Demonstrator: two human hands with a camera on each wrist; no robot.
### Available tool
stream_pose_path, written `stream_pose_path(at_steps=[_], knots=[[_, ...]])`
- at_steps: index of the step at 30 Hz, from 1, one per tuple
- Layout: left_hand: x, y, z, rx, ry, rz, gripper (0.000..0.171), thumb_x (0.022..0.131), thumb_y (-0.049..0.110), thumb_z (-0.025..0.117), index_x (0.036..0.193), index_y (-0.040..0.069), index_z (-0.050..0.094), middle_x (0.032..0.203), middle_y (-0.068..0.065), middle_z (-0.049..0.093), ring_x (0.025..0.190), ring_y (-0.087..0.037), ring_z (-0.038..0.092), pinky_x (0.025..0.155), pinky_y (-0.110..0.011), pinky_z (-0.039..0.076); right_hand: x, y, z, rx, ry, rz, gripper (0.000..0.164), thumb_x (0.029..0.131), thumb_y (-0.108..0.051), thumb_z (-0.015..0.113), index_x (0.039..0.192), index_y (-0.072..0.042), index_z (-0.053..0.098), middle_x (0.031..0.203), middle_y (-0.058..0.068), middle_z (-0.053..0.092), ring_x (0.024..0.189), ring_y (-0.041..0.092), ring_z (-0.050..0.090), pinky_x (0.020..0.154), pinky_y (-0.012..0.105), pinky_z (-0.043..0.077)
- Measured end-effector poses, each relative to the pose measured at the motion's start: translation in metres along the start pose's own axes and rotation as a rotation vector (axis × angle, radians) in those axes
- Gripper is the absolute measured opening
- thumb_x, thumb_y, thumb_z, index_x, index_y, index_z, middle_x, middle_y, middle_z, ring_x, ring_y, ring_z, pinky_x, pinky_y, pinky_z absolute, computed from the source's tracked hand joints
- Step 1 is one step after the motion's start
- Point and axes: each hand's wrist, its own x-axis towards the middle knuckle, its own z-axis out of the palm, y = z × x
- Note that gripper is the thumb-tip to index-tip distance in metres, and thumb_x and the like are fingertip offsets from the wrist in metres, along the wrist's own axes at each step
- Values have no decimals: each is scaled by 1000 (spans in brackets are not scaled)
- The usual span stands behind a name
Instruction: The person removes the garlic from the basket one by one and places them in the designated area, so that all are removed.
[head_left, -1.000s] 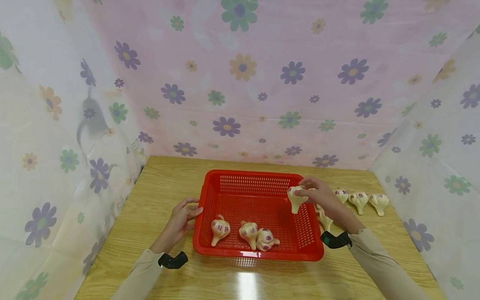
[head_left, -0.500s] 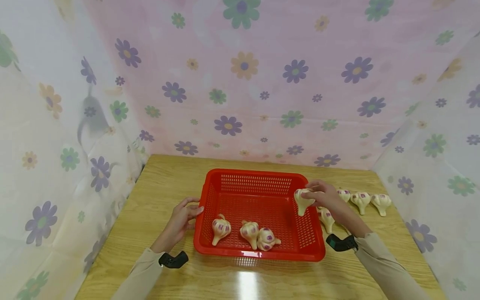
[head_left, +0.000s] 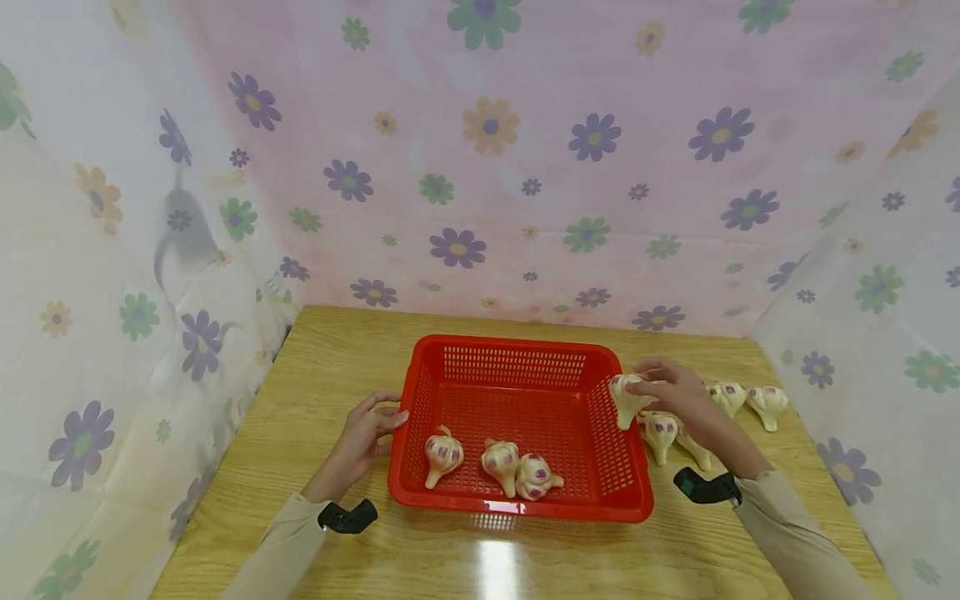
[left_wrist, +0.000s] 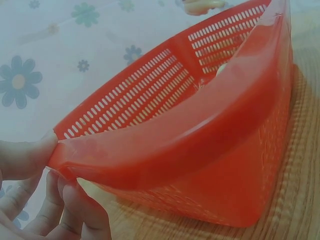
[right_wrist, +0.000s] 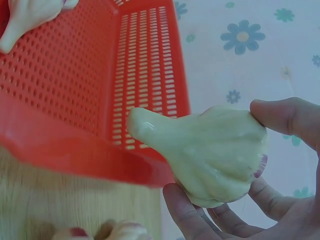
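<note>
A red plastic basket [head_left: 517, 508] with slotted walls stands on the table. My left hand [head_left: 367, 437] grips its left rim; in the left wrist view the thumb [left_wrist: 30, 152] lies over the rim and the fingers curl below. My right hand [head_left: 678, 396] holds a garlic bulb [head_left: 627, 402] over the basket's right rim. Seen from the right wrist, thumb and fingers pinch this garlic bulb [right_wrist: 210, 155] at its round end, its stem pointing away. Inside the basket, near its front wall, lie one garlic bulb [head_left: 443, 455] at the left and two touching bulbs [head_left: 501, 463] in the middle.
Right of the basket several more garlic bulbs lie on the wooden table [head_left: 352, 350]: a garlic bulb [head_left: 661, 433] close to the basket wall and a farther bulb [head_left: 767, 403] near the right edge. A flowered curtain [head_left: 487, 200] surrounds the table's back and sides.
My right hand has moved right with the garlic bulb, from above the basket's inside to above its right rim. The left hand keeps its grip on the basket.
</note>
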Motion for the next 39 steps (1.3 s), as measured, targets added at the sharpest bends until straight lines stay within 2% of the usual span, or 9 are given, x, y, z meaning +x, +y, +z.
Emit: stream_pose_path(at_steps=[7, 14, 21, 24, 30, 39], knots=[[0, 1, 0, 2, 0, -6, 41, 86, 8, 65, 124, 5, 49, 93, -6, 62, 78, -19, 62, 65, -40, 56, -7, 7, -17, -22, 8, -9, 60, 93, -34, 60, 136, 2, 37, 136, 26, 36, 111, 35, 49, 82, 41, 51], [-1, 2, 1, 2, -3, -7, 43, 87, 8, 65, 126, 5, 48, 93, -5, 62, 78, -18, 61, 63, -39, 56, -17, 11, -30, -63, 32, -1, 60, 94, -36, 58, 135, 2, 37, 135, 25, 38, 100, 17, 55, 79, 34, 52], [-2, 2, 2, -2, 4, -13, 44, 86, 7, 66, 127, 5, 47, 93, -5, 62, 78, -18, 61, 64, -39, 56, -25, 19, -43, -84, 52, 13, 59, 94, -35, 58, 134, 3, 37, 134, 26, 40, 93, 6, 55, 80, 39, 52], [-2, 2, 2, -3, 4, -13, 44, 87, 7, 65, 127, 5, 48, 95, -6, 62, 79, -18, 61, 64, -39, 56, -28, 24, -49, -96, 55, 22, 59, 94, -35, 57, 135, 4, 37, 134, 26, 40, 92, 3, 55, 80, 40, 52], [-2, 2, 1, -3, 2, -13, 42, 87, 8, 65, 126, 5, 48, 101, -10, 60, 79, -19, 60, 64, -36, 55, -35, 34, -60, -96, 59, 16, 55, 96, -32, 55, 133, 5, 37, 130, 24, 42, 90, 2, 57, 76, 32, 52], [-2, 1, 1, -12, -12, -9, 42, 88, 7, 62, 127, 5, 47, 97, -6, 59, 79, -17, 60, 63, -34, 55, -39, 43, -70, -98, 67, 17, 51, 97, -31, 52, 128, 7, 39, 121, 12, 47, 89, -1, 56, 76, 32, 52]])
